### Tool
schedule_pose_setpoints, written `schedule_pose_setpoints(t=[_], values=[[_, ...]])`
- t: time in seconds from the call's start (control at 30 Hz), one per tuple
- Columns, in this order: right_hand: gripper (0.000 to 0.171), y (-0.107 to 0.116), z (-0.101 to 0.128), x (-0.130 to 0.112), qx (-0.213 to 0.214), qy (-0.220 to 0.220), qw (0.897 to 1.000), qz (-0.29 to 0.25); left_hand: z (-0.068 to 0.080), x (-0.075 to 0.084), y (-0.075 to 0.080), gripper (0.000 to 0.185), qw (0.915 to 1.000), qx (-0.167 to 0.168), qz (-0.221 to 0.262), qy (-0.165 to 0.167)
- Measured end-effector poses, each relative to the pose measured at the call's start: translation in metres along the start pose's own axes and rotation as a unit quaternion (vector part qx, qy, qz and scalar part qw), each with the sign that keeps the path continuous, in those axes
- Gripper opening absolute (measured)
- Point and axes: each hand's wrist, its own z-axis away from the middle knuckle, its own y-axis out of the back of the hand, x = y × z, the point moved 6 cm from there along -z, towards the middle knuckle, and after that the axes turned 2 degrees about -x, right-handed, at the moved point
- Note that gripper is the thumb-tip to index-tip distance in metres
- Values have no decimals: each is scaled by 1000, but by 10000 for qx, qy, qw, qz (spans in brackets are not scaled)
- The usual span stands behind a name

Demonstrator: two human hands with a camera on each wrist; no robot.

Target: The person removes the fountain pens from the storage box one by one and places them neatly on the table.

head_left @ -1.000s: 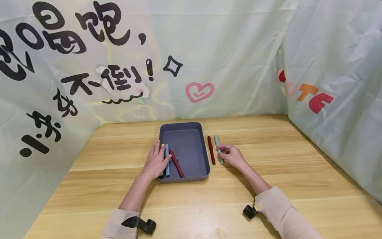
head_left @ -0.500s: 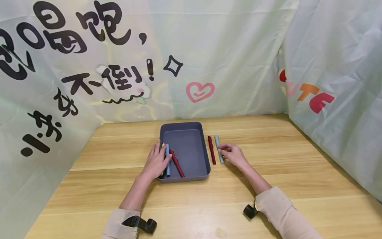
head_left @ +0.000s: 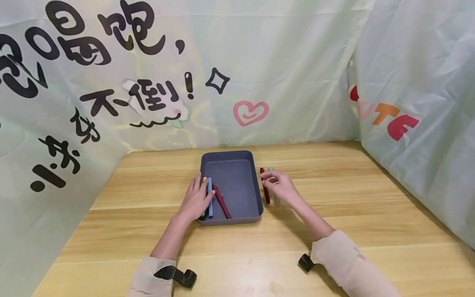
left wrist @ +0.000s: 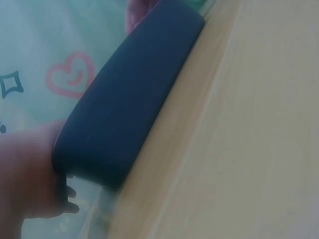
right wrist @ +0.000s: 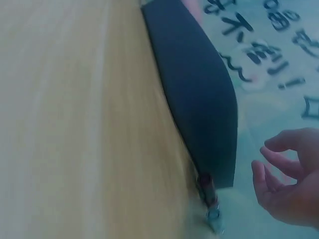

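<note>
So my left hand (head_left: 194, 199) was resting on the left edge of the grey tray (head_left: 239, 175), fingers pretty straight, thumb reaching across a blue pen (head_left: 210, 206). Just right of that thumb lay a red pen (head_left: 224, 206) in the tray, plus something yellow (head_left: 204, 179) mostly covered by my fingers.

My right hand (head_left: 281, 185) hung above the surface (head_left: 237, 260), thumb and fingers loosely bent and apart, gripping nothing. Below it, outside the tray, were a dark red pen (head_left: 266, 196) and a light blue pen (head_left: 271, 168), side by side. Any lettering on the pens was too small to tell.

Biggest text was on the backdrop (head_left: 304, 82) beyond my hands: chunky black "喝饱," and "不倒!", up and left of my left hand. Far right of my right hand: colourful letters (head_left: 387, 117), "UTE" readable. A pink heart (head_left: 250, 113) sat straight ahead, between both hands.
</note>
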Motion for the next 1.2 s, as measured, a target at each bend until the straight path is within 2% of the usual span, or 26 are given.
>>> schedule_pose_setpoints(t=[0.23, 0.33, 0.63, 0.8, 0.97, 1.2], values=[[20, -35, -7, -27, -574, 533, 9968, 170, 0, -3, -1, 58, 10000, 84, -14, 48], [20, -51, -7, -34, -878, 625, 9935, 354, 0, -4, 0, 58, 9999, 98, -80, 76], [19, -90, -8, -40, -1756, 558, 9791, 864, -2, -5, 1, 56, 9994, 229, -244, 80], [17, -105, -6, -40, -2176, 428, 9715, 832, -3, -4, 0, 55, 9996, 250, -110, 53], [14, -116, -5, -39, -2309, 524, 9675, 883, -2, -3, -1, 53, 9997, 252, -6, 53], [14, -123, -7, -38, -2235, 412, 9694, 928, -3, -5, -1, 51, 9996, 241, 119, 90]])
